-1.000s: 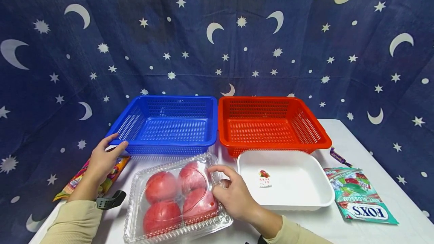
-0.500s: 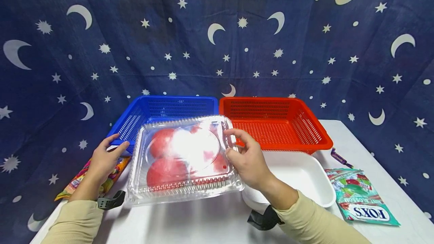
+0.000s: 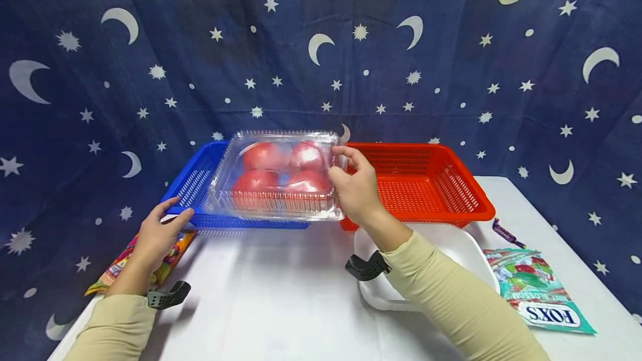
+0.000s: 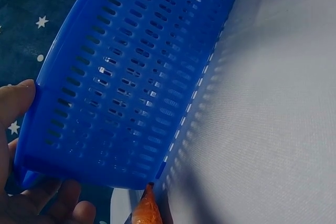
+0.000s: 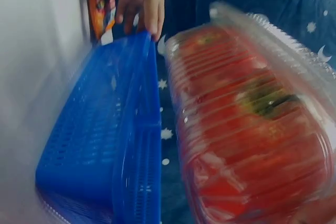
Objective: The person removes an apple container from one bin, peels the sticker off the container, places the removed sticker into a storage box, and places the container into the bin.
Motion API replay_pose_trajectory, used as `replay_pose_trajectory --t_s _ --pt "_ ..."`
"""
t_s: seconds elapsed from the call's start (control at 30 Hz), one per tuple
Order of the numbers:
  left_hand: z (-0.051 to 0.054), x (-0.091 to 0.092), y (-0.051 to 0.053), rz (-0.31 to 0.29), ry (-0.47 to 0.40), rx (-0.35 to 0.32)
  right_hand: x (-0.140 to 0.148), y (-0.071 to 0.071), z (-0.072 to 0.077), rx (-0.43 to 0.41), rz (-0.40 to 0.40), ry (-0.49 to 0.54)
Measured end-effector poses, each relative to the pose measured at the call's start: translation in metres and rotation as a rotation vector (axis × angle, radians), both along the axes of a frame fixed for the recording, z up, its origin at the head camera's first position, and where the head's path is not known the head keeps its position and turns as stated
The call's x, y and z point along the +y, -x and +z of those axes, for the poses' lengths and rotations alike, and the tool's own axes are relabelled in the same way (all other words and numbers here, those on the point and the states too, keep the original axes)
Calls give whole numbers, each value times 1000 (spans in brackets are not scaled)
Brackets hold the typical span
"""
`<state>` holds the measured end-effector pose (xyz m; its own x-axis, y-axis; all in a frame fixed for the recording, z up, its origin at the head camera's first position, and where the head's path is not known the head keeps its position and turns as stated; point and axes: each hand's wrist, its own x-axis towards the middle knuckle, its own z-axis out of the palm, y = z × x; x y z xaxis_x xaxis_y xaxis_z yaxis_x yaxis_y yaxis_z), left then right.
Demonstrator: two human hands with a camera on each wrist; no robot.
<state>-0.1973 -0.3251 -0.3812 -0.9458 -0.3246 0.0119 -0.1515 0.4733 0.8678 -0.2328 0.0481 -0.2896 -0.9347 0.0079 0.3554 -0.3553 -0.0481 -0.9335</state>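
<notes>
A clear plastic clamshell box (image 3: 284,205) holds several red tomatoes (image 3: 263,156). In the head view my right hand (image 3: 357,185) grips its right end, keeping it raised over the blue basket (image 3: 193,180). Green stem ends show through the box wall (image 5: 252,124) in the right wrist view. At the basket's front left corner my left hand (image 3: 157,234) holds the rim; the left wrist view has the thumb on one side of the blue basket wall (image 4: 126,77) and fingers on the other. The box hides most of the basket's inside in the head view.
A red basket (image 3: 403,188) stands right of the blue one. Before it sits a white tray (image 3: 481,263), partly behind my right forearm. Farther right lie a small purple-wrapped candy (image 3: 506,233) and a green FOX'S bag (image 3: 539,288). An orange snack packet (image 3: 173,255) lies by my left wrist.
My right hand has lifted the tomato box off the table and carried it forward above the blue basket. The white tray is now partly covered by the forearm. My left hand stays on the rim.
</notes>
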Motion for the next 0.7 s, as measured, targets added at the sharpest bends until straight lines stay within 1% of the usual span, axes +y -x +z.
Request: replay_pose_trajectory --t_s 0.17,0.3,0.43,0.53,0.7 --pt "0 1 0 2 19 20 -18 23 -3 -12 -46 13" --pt "0 1 -1 3 -11 20 -32 35 -6 -26 -51 9" --pt "0 1 0 0 -26 18 -44 46 -10 -27 -57 -10" --pt "0 1 0 -3 -22 21 -51 53 -14 -34 -62 -27" --pt "0 0 1 1 -14 20 -62 63 -23 -52 -54 -21"
